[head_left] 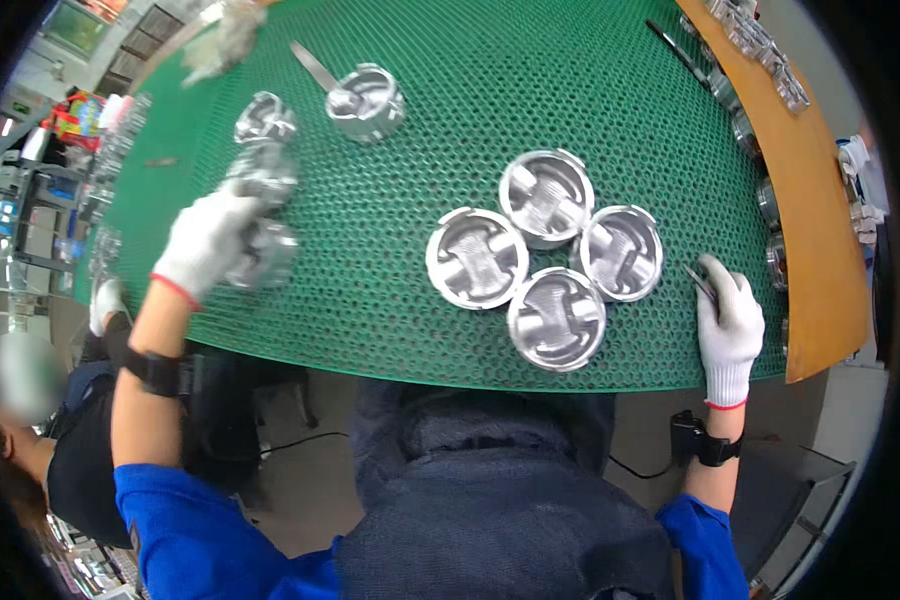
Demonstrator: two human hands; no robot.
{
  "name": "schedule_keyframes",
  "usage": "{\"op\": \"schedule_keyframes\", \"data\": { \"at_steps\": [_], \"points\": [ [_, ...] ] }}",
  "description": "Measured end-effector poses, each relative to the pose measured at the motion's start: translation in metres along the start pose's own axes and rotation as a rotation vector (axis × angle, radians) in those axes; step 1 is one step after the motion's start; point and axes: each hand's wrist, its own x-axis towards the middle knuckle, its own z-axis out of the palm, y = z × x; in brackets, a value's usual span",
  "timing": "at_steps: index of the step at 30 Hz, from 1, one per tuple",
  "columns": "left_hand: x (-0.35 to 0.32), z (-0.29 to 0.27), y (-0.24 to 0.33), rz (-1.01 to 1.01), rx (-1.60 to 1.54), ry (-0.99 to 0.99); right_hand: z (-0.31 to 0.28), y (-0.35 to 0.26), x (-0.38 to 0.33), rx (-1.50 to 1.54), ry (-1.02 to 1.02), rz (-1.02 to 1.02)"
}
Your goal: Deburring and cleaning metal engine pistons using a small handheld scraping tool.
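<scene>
Several shiny metal pistons sit open side up in a tight cluster (pixel 545 255) on the green perforated mat (pixel 390 250). My left hand (pixel 210 240), in a white glove, is closed around another piston (pixel 265 250) at the mat's left side, with two more pistons (pixel 263 150) stacked just beyond it. My right hand (pixel 730 325), also gloved, rests on the mat at the right of the cluster and grips a thin dark tool (pixel 700 283).
A lone piston (pixel 367 102) with a flat metal strip (pixel 313 65) lies at the far middle. An orange board (pixel 800 180) with metal parts along it borders the right. Another person (pixel 30 430) is at the lower left.
</scene>
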Motion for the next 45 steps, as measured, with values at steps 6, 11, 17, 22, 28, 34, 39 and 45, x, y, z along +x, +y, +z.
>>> {"op": "schedule_keyframes", "data": {
  "at_steps": [6, 11, 17, 22, 28, 34, 39, 45],
  "points": [
    [-0.024, 0.020, -0.025, -0.261, 0.098, 0.164, 0.002, 0.000, 0.003, 0.039, -0.066, 0.050],
    [-0.030, -0.020, 0.142, 0.282, -0.228, 0.386, -0.007, -0.001, 0.001, 0.007, -0.092, 0.045],
    [0.020, 0.013, 0.180, 0.500, -0.306, 0.278, -0.016, -0.023, -0.003, 0.040, -0.087, -0.005],
    [0.028, 0.018, 0.155, 0.386, -0.143, 0.408, -0.044, -0.074, -0.031, 0.573, -0.213, 0.137],
    [-0.004, -0.006, 0.206, 0.508, -0.510, 0.495, -0.080, -0.097, -0.012, 0.792, -0.634, 0.510],
    [-0.014, 0.021, 0.214, 0.546, -0.541, 0.430, -0.078, -0.108, 0.008, 1.376, -0.638, 0.510],
    [-0.070, 0.029, 0.184, 0.234, -0.604, 0.336, -0.066, -0.116, 0.018, 0.733, -0.851, 0.109],
    [-0.080, 0.053, 0.191, 0.152, -0.845, 0.362, -0.031, -0.150, 0.046, 0.141, -0.521, -0.533]
  ]
}}
